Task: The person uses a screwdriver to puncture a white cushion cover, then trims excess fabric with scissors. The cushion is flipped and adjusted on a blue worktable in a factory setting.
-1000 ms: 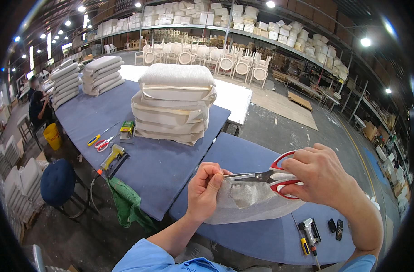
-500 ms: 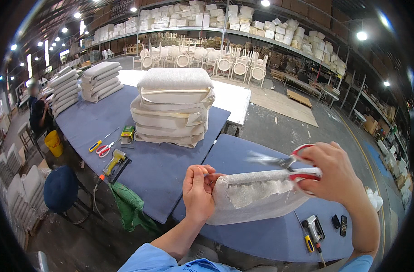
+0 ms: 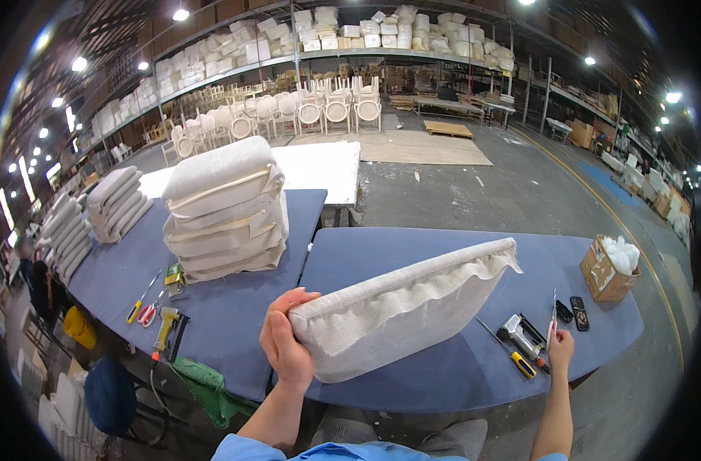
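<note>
My left hand (image 3: 289, 342) grips the left end of a whitish fabric-covered seat cushion (image 3: 400, 315), its fingers behind and thumb in front. The cushion stands tilted on edge over the blue table, right end raised, a loose ruffled strip of fabric along its upper edge. At the table's right side, my right hand (image 3: 561, 349) is closed on a pair of scissors (image 3: 552, 326), seen edge-on with blades pointing away. Just left of that hand lie a silver staple gun (image 3: 522, 338) and a yellow-handled pointed tool (image 3: 522, 364). Two small black devices (image 3: 579, 313) lie beyond it.
A stack of cushions (image 3: 223, 215) stands on the left table (image 3: 220, 315), near red-handled scissors (image 3: 148, 313) and a yellow staple gun (image 3: 166, 330). At the right edge sits a cardboard box (image 3: 611, 280) with white plastic. A blue stool (image 3: 111, 396) and another person (image 3: 43, 288) are left.
My right hand has carried the scissors from the cushion's upper edge down to the right side of the table. The cushion's right end has come up, and the view has turned right.
</note>
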Action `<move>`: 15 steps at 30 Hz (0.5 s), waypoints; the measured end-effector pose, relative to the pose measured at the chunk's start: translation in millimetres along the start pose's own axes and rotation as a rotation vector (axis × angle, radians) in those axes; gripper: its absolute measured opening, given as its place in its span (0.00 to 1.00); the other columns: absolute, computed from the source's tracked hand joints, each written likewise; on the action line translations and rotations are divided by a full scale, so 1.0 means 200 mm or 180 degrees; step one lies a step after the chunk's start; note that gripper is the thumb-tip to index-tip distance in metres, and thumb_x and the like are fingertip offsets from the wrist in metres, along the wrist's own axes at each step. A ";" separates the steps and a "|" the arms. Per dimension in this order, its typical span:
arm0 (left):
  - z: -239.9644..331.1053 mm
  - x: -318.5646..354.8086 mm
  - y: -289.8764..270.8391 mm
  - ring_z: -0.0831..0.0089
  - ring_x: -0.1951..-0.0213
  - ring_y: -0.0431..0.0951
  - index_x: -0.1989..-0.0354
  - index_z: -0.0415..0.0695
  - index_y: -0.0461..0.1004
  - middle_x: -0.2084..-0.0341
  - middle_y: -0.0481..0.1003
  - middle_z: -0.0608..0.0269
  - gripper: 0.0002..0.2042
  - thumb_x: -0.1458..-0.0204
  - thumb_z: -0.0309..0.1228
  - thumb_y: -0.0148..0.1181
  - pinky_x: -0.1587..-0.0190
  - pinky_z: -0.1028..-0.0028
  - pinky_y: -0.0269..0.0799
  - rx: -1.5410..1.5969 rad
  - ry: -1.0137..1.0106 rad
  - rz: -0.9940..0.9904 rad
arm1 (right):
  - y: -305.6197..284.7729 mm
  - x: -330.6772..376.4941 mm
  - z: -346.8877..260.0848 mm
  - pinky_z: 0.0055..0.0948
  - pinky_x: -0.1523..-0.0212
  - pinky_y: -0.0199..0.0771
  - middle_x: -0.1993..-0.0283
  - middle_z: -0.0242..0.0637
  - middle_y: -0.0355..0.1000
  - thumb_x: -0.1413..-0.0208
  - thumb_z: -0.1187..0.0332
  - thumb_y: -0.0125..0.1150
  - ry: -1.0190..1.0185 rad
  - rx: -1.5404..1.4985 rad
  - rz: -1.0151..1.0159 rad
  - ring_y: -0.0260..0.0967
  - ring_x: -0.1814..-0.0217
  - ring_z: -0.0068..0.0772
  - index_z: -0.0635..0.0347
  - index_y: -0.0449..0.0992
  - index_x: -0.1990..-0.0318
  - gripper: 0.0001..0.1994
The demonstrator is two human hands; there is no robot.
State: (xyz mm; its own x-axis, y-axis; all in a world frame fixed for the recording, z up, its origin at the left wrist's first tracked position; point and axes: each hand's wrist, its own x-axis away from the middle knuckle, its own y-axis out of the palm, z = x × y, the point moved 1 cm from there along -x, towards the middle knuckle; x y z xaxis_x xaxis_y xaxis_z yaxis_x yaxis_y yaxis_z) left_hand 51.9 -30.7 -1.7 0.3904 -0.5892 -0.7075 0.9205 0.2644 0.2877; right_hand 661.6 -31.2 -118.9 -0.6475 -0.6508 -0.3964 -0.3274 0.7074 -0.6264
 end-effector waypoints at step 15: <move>-0.07 -0.03 -0.03 0.77 0.61 0.76 0.56 0.40 0.73 0.63 0.79 0.61 0.17 0.24 0.43 0.47 0.56 0.74 0.73 0.0130 -0.0416 0.0977 | 0.22 -0.28 0.37 0.51 0.48 0.75 0.53 0.52 0.77 0.37 0.66 0.66 -0.0592 0.1216 0.0142 0.76 0.49 0.57 0.64 0.82 0.52 0.12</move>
State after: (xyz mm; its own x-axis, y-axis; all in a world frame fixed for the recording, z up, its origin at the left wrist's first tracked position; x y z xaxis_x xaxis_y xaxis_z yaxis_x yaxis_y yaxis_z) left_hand 44.2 -18.0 -8.1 0.6459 -0.5805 -0.4959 0.7586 0.4153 0.5020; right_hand 733.0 16.0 -174.1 -0.5087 -0.6853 -0.5212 -0.0009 0.6058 -0.7956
